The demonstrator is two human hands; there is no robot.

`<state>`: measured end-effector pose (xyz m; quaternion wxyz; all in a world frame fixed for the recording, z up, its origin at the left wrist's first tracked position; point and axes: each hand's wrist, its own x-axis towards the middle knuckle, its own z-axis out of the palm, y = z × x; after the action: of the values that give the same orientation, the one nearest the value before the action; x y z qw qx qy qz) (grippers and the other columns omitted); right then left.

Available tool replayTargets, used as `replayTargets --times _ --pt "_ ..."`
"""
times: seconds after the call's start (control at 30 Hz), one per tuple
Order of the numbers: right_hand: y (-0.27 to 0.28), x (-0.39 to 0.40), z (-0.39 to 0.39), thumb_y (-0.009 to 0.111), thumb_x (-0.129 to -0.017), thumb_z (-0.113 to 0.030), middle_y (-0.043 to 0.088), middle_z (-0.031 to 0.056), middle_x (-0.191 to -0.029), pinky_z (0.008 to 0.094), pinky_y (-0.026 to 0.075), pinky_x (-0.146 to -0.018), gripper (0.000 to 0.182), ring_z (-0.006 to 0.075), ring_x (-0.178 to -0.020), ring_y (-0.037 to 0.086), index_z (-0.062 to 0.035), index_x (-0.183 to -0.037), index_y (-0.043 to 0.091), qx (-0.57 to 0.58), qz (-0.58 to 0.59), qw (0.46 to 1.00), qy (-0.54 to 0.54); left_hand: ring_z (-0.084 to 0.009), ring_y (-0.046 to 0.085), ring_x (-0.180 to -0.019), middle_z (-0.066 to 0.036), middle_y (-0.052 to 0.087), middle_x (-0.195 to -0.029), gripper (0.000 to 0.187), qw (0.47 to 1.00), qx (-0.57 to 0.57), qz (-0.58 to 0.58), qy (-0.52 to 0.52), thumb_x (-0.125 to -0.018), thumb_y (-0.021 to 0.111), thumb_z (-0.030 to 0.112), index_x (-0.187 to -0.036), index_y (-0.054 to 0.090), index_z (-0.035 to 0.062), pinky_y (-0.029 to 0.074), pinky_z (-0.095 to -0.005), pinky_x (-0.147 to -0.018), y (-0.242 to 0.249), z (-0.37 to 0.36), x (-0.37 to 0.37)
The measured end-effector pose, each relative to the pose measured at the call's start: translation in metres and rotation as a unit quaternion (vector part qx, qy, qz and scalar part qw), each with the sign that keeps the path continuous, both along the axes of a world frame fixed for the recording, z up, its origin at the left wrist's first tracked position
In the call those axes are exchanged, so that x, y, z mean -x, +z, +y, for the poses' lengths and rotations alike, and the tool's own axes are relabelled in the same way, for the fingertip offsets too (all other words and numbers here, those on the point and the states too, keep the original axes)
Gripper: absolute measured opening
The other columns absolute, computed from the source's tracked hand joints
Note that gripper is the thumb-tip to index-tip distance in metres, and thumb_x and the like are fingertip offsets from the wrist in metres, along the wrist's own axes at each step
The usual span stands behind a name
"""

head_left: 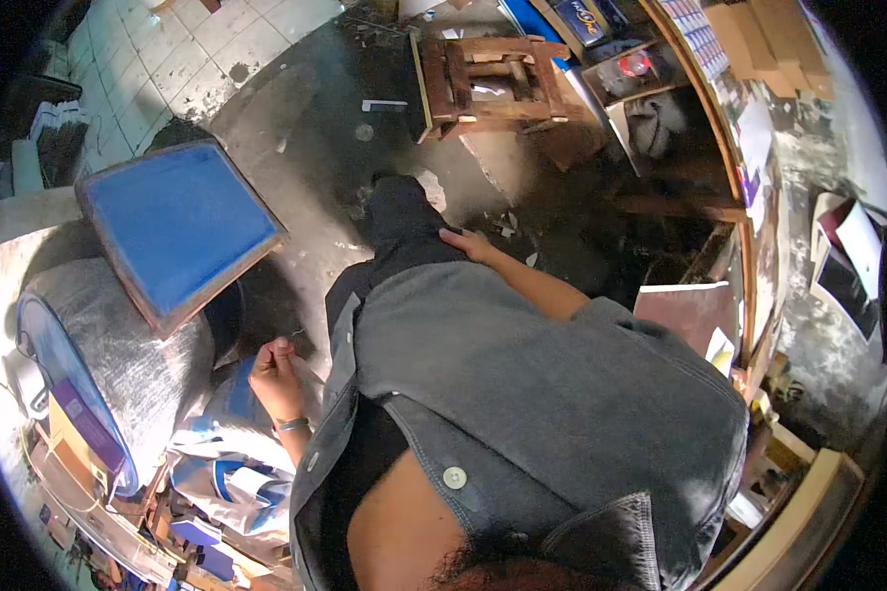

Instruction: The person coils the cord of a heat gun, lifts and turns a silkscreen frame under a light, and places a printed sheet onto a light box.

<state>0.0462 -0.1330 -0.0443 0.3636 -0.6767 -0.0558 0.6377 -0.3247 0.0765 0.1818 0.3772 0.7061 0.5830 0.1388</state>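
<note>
My left hand (279,379), with a band at the wrist, is raised beside the open edge of my grey shirt (522,384). Its fingers are curled and pressed together; whatever they hold, if anything, I cannot make out. My right hand (473,246) rests on the leg of my dark trousers (402,222), thumb showing and the other fingers partly hidden. Above and left of my left hand is a wood-framed blue panel (182,227), apart from it. A crumpled white and blue plastic bag (237,468) lies close below that hand.
A wooden stool (503,87) lies on the dark, littered floor ahead. To my right stands a wooden shelf (724,118) with a bottle (633,65) and boxes. At left are a blue-rimmed round object (79,394) and several loose items. Pale tiles (182,59) cover the far-left floor.
</note>
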Motion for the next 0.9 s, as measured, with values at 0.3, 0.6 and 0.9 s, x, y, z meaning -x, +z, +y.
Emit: replayTargets --times 0.3,0.6,0.9 --pt "-0.079 -0.123 0.118 0.074 -0.081 -0.039 0.066 0.0142 -0.113 0.0384 0.049 -0.085 0.058 0.0266 -0.096 0.064 0.0016 -0.12 0.061 0.083 -0.276 0.957 -0.023 -0.0187 0.061 -0.069 -0.012 0.065 -0.079 0.014 0.994 0.088 0.013 -0.055 -0.093 0.059 0.014 -0.089 0.063 0.0013 0.049 -0.0328 -0.065 -0.122 0.092 -0.079" --pt "-0.193 -0.275 0.285 0.081 -0.071 -0.039 0.043 0.0254 -0.137 0.0487 0.031 -0.109 0.092 0.0417 -0.129 0.039 0.0 -0.141 0.036 0.1 -0.589 0.802 -0.018 -0.0216 0.063 -0.099 -0.012 0.065 -0.105 0.031 0.944 0.315 0.09 -0.044 -0.087 0.07 0.018 -0.113 0.062 0.0035 0.049 -0.0324 -0.083 -0.167 0.135 -0.152" --pt "-0.194 -0.279 0.337 0.086 -0.059 -0.052 0.041 0.0231 -0.135 0.0482 0.035 -0.106 0.112 0.038 -0.129 0.039 -0.0017 -0.143 0.031 0.376 -0.543 0.75 -0.025 -0.0175 0.061 -0.098 -0.009 0.064 -0.112 0.037 0.935 0.321 0.151 0.014 -0.09 0.065 0.023 -0.122 0.058 0.0074 0.049 -0.0324 -0.082 -0.207 0.143 -0.121"
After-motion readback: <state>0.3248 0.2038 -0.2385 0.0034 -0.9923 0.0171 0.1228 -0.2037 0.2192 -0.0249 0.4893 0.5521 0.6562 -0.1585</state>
